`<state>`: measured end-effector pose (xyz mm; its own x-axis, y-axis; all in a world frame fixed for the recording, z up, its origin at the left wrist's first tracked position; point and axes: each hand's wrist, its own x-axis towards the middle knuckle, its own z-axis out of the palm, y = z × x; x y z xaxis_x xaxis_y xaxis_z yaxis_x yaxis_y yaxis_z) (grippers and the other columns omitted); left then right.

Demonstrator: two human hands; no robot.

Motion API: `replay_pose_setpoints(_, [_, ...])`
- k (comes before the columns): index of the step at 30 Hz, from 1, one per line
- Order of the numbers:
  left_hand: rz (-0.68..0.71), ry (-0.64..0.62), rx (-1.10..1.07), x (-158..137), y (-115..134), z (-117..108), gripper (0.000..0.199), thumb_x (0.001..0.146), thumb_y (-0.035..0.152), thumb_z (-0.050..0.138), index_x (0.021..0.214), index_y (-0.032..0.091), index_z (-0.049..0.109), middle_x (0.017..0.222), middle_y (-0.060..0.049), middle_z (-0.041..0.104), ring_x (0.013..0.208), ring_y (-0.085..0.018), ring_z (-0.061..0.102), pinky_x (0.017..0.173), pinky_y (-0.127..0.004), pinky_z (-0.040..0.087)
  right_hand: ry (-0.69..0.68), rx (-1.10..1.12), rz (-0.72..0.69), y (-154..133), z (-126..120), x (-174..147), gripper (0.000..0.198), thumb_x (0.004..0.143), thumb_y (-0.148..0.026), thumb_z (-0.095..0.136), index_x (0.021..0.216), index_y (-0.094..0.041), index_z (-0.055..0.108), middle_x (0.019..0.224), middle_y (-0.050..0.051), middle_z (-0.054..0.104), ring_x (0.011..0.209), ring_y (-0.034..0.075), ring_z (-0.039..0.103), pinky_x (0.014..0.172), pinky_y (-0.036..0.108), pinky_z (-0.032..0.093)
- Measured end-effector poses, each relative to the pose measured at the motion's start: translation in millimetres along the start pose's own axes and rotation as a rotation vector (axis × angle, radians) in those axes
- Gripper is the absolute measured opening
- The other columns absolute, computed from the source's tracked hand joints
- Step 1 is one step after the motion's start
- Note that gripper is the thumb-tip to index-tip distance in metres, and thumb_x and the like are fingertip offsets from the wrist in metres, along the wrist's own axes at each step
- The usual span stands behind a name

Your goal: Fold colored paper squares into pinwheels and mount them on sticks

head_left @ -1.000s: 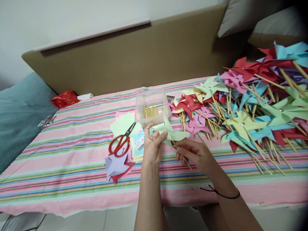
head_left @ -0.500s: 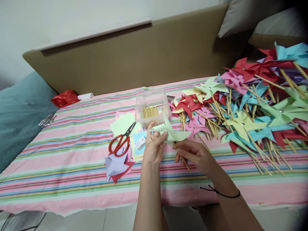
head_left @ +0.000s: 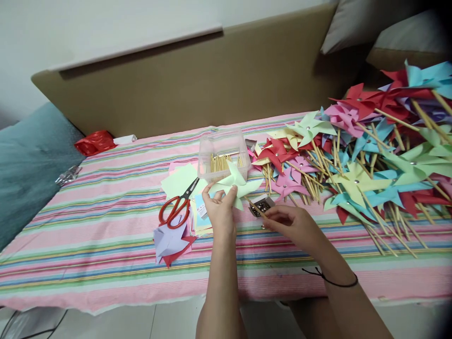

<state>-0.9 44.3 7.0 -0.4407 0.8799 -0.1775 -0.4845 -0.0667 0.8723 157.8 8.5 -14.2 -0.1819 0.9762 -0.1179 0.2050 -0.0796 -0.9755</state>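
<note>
A pale green paper pinwheel [head_left: 247, 187] is pinched at its middle between the thumb and fingers of my left hand [head_left: 222, 207]. From behind its blades a thin wooden stick [head_left: 254, 205] slants down to the right. My right hand [head_left: 291, 226] is closed on the lower part of that stick. Just past the stick lies a small open box [head_left: 270, 201] of shiny pushpins, one loose on the cloth beside it. Behind the pinwheel stands a clear plastic tub [head_left: 226, 136] holding several wooden sticks.
Red-handled scissors [head_left: 174, 212] lie on coloured paper squares [head_left: 180, 181] to the left. Nearer are folded lilac paper [head_left: 169, 242] and red paper [head_left: 180, 254]. A heap of finished pinwheels [head_left: 356, 181] covers the right side. A red plastic bag [head_left: 95, 143] sits at the far left.
The pinwheel has moved a little left and turned its front more upward. My right hand has slid down the stick, away from the blades, uncovering the pushpin box.
</note>
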Motion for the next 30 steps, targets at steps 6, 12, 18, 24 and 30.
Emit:
replay_pose_setpoints(6, [0.051,0.094,0.076,1.3,4.4,-2.9,0.067,0.057,0.019,0.082,0.109,0.023,0.039,0.082,0.001,0.059,0.062,-0.01,0.062,0.059,-0.021,0.048,0.015,-0.231,-0.06,4.6,-3.2,0.1,0.019,0.077,-0.038,0.067,0.077,-0.02,0.074,0.072,0.005,0.072,0.07,0.022,0.067,0.064,0.033,0.051])
replay_pose_setpoints(12, [-0.05,0.102,0.074,-0.8,7.1,-0.5,0.051,0.068,0.031,0.076,0.104,0.021,0.041,0.085,-0.001,0.064,0.062,-0.01,0.062,0.055,-0.02,0.048,0.119,-0.2,-0.05,9.2,-9.2,1.2,0.021,0.075,-0.039,0.067,0.074,-0.02,0.075,0.078,0.006,0.074,0.07,0.023,0.067,0.063,0.034,0.052])
replay_pose_setpoints(18, [-0.135,-0.034,0.073,-0.1,6.8,-5.5,0.052,0.066,0.02,0.077,0.105,0.019,0.042,0.071,0.003,0.064,0.057,-0.009,0.06,0.054,-0.02,0.049,0.154,-0.185,-0.081,11.1,-16.2,0.9,0.02,0.072,-0.039,0.07,0.073,-0.02,0.075,0.078,0.006,0.075,0.068,0.024,0.067,0.061,0.033,0.052])
replay_pose_setpoints(24, [-0.227,-0.163,-0.035,0.4,0.9,-8.1,0.049,0.06,0.022,0.082,0.096,0.017,0.05,0.078,0.0,0.067,0.063,-0.011,0.065,0.062,-0.024,0.055,0.14,-0.165,-0.106,14.7,-15.7,1.5,0.022,0.072,-0.04,0.071,0.074,-0.019,0.076,0.072,0.006,0.074,0.066,0.023,0.067,0.059,0.032,0.051])
replay_pose_setpoints(30, [-0.202,-0.179,-0.079,-1.6,-2.4,-4.2,0.045,0.06,0.022,0.082,0.095,0.017,0.053,0.074,0.002,0.067,0.059,-0.009,0.064,0.06,-0.021,0.054,0.066,-0.115,-0.08,16.1,-8.9,3.4,0.017,0.072,-0.036,0.071,0.073,-0.02,0.076,0.072,0.005,0.073,0.069,0.022,0.067,0.061,0.029,0.051])
